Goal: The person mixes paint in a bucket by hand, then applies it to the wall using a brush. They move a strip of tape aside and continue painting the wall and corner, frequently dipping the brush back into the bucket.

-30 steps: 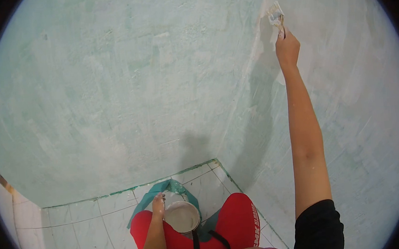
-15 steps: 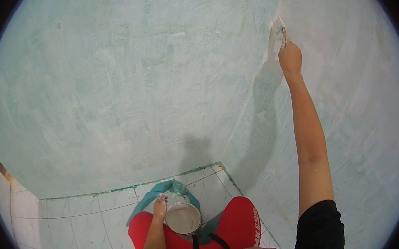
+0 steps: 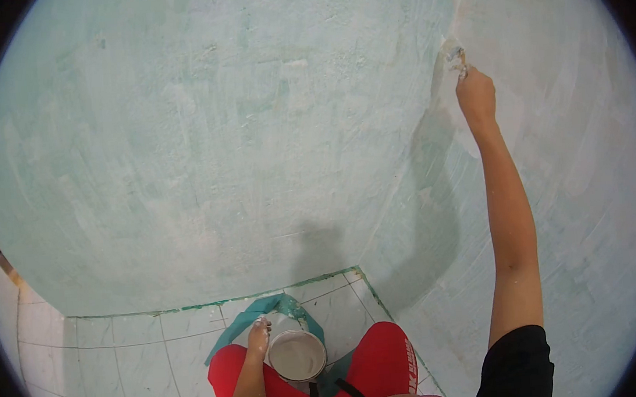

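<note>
My right hand [image 3: 477, 95] is closed round the handle of a paintbrush [image 3: 458, 57] smeared with white. The brush head lies against the wall close to the inner corner. Down by my left knee, my left hand [image 3: 258, 337] has its fingers curled, with white smears on them; what they hold, if anything, I cannot make out. A round paint bucket [image 3: 297, 355] with whitish paint inside stands between my legs, just right of that hand.
A pale green wall [image 3: 256, 158] with white streaks meets a right-hand wall [image 3: 575, 180] at a corner. Teal cloth or plastic [image 3: 231, 328] lies around the bucket on white floor tiles [image 3: 134, 370]. Green paint marks the floor edge [image 3: 215, 304].
My right hand and the brush have shifted slightly right and down in view, along the corner. The whole scene has moved a little the same way; my left hand stays beside the bucket.
</note>
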The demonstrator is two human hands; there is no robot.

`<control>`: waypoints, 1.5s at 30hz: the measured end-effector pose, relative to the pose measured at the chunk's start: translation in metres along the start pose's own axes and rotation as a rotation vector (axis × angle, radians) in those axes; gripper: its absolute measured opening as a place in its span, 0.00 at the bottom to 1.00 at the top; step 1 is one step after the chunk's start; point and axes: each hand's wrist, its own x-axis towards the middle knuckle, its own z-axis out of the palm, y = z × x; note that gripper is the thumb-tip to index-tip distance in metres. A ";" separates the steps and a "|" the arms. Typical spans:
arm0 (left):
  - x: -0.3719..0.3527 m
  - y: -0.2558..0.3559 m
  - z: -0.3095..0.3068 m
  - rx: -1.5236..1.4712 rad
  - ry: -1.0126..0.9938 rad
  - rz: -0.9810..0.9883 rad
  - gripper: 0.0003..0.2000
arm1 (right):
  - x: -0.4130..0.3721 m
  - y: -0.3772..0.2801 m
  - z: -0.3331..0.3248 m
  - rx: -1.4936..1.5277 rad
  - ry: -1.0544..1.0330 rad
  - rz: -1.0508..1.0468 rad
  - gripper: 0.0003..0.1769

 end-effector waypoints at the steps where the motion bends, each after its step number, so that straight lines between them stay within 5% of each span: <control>1: -0.001 0.001 0.000 0.021 -0.012 -0.026 0.24 | 0.006 0.001 -0.005 -0.007 0.051 -0.031 0.13; 12: 0.002 -0.003 -0.005 -0.024 0.022 -0.031 0.23 | 0.025 -0.002 0.002 -0.044 0.025 0.007 0.14; 18: -0.001 0.006 -0.009 -0.013 0.010 -0.059 0.23 | -0.126 -0.023 0.001 0.374 0.058 0.092 0.19; 21: 0.009 -0.016 -0.014 0.047 -0.024 -0.094 0.23 | -0.232 -0.035 -0.001 0.524 -0.234 0.227 0.15; 23: 0.034 -0.058 -0.018 0.434 -0.213 0.143 0.20 | -0.306 -0.040 0.003 0.664 -0.300 0.184 0.14; 27: 0.022 -0.024 -0.018 0.777 -0.291 0.304 0.17 | -0.440 -0.072 0.003 0.845 -0.412 0.261 0.08; 28: 0.024 -0.028 -0.019 0.829 -0.299 0.388 0.16 | -0.457 -0.081 -0.014 0.879 -0.668 0.414 0.09; 29: 0.026 -0.037 -0.021 0.882 -0.305 0.471 0.16 | -0.478 -0.088 -0.018 0.920 -0.702 0.474 0.09; 31: 0.035 -0.046 -0.021 0.771 -0.317 0.269 0.18 | -0.527 -0.094 -0.020 0.925 -0.761 0.499 0.10; 34: 0.012 -0.014 -0.015 0.567 -0.313 0.002 0.18 | -0.544 -0.097 -0.020 0.878 -0.841 0.376 0.11; 37: 0.018 -0.022 -0.021 0.605 -0.435 -0.045 0.22 | -0.557 -0.094 0.002 0.949 -0.933 0.555 0.12; 39: 0.055 -0.080 -0.027 0.708 -0.450 0.202 0.25 | -0.539 -0.098 -0.013 1.008 -0.997 0.692 0.12; 41: 0.072 -0.030 -0.058 0.746 -0.366 0.259 0.25 | -0.566 -0.098 0.012 1.078 -0.998 0.750 0.11; 43: 0.086 -0.001 -0.065 0.783 -0.332 0.335 0.25 | -0.632 -0.084 0.058 0.948 -0.733 0.518 0.15; 45: 0.102 0.013 -0.069 0.817 -0.316 0.402 0.25 | -0.635 -0.087 0.070 0.965 -0.722 0.512 0.15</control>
